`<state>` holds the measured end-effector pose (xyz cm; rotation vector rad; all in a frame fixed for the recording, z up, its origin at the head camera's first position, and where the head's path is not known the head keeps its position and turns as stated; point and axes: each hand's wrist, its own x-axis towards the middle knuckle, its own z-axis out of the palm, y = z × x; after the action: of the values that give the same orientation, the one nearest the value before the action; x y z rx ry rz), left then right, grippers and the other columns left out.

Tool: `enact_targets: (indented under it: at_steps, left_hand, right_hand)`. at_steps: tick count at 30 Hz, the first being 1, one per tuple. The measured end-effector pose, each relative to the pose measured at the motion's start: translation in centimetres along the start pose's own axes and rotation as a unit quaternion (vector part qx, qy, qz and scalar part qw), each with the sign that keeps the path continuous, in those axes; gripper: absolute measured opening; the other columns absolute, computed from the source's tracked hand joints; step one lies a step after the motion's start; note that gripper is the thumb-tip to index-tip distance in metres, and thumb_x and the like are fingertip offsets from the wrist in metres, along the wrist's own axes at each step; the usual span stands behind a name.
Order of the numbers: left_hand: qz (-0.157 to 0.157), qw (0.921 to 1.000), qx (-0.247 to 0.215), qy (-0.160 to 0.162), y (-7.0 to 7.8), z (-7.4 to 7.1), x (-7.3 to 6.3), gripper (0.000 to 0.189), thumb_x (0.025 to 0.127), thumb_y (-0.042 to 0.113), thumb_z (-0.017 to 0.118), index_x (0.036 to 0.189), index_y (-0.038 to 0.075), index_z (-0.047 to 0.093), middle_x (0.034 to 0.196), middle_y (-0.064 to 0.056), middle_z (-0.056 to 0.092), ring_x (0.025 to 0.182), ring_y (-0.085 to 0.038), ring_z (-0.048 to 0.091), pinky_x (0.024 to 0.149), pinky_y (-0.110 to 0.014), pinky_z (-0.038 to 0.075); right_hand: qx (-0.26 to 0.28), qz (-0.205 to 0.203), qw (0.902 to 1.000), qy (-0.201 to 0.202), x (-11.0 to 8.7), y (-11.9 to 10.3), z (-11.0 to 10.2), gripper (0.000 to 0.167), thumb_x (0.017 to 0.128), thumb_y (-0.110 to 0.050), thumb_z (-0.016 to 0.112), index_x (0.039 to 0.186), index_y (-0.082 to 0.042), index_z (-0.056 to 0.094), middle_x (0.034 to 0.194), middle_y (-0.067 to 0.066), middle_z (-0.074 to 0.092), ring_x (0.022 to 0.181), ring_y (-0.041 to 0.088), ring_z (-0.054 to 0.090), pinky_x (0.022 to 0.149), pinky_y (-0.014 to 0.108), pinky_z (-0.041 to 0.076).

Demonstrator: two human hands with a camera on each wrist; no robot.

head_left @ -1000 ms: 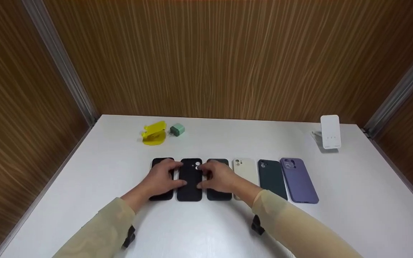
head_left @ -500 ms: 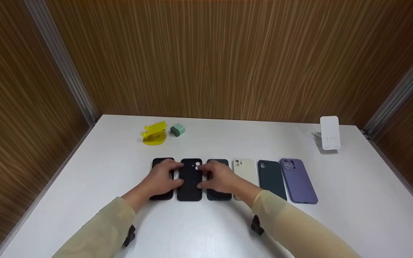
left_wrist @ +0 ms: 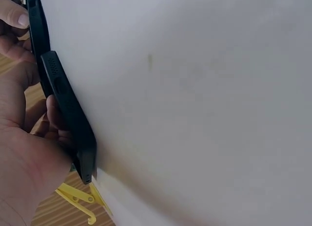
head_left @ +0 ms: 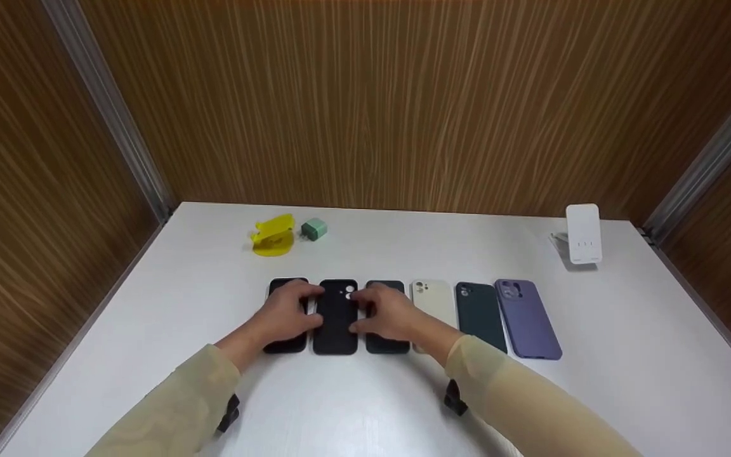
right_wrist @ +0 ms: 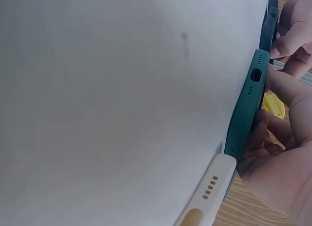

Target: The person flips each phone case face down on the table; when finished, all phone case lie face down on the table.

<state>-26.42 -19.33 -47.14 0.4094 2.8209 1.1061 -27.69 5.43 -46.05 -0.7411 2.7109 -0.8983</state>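
A black phone case [head_left: 335, 333] lies flat, second from the left in a row of cases. At its left edge are the thumb and forefinger of my left hand [head_left: 284, 313]; those of my right hand [head_left: 392, 314] hold the right edge, near the camera cutouts. The left hand spans another black phone case [head_left: 286, 346], also seen close in the left wrist view [left_wrist: 73, 114]. Beneath the right hand is a dark phone case [head_left: 388, 346], which looks teal in the right wrist view [right_wrist: 246, 106]. The hands partly hide both outer cases.
To the right lie a cream phone case [head_left: 435, 298], a dark green one [head_left: 481, 314] and a tilted purple one [head_left: 530, 324]. Behind stand a yellow phone stand [head_left: 273, 236], a green charger plug [head_left: 313, 229] and a white stand [head_left: 584, 233]. Wood-grain panels [head_left: 365, 108] enclose the white table [head_left: 365, 406].
My left thumb has slid left, from on top of the black phone case to its left edge. My right hand and the row of cases look unmoved.
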Motion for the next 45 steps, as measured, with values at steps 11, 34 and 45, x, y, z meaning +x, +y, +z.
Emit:
enact_targets:
  at_steps: [11, 34, 45]
  left_hand:
    - [-0.016, 0.9996, 0.010, -0.021, 0.7, -0.9, 0.1, 0.053, 0.090, 0.015, 0.078, 0.142, 0.007, 0.067, 0.140, -0.012, 0.064, 0.133, -0.030, 0.056, 0.119, -0.048, 0.038]
    - [-0.003, 0.9999, 0.007, 0.009, 2.6, -1.3, 0.0, 0.053, 0.089, 0.012, 0.076, 0.141, 0.005, 0.067, 0.131, -0.011, 0.067, 0.113, -0.026, 0.060, 0.107, -0.045, 0.048]
    - [-0.051, 0.9952, -0.084, 0.007, 4.0, -1.2, -0.3, 0.059, 0.089, 0.005, 0.072, 0.147, 0.008, 0.063, 0.123, -0.009, 0.069, 0.069, -0.015, 0.061, 0.071, -0.030, 0.056]
  right_hand:
    - [0.000, 0.011, 0.9999, -0.004, 0.1, -0.1, 0.2, 0.058, 0.090, -0.022, 0.088, 0.142, -0.009, 0.068, 0.111, 0.004, 0.064, 0.100, 0.021, 0.059, 0.094, 0.042, 0.052]
    - [-0.047, -0.072, 0.9962, 0.017, -0.2, -1.0, 0.1, 0.049, 0.088, -0.010, 0.088, 0.133, -0.005, 0.070, 0.109, 0.007, 0.068, 0.095, 0.020, 0.062, 0.085, 0.038, 0.056]
    - [0.006, -0.026, 0.9996, -0.007, 0.3, -1.2, -0.6, 0.057, 0.087, -0.004, 0.084, 0.141, -0.004, 0.066, 0.111, 0.008, 0.072, 0.097, 0.021, 0.065, 0.088, 0.040, 0.056]
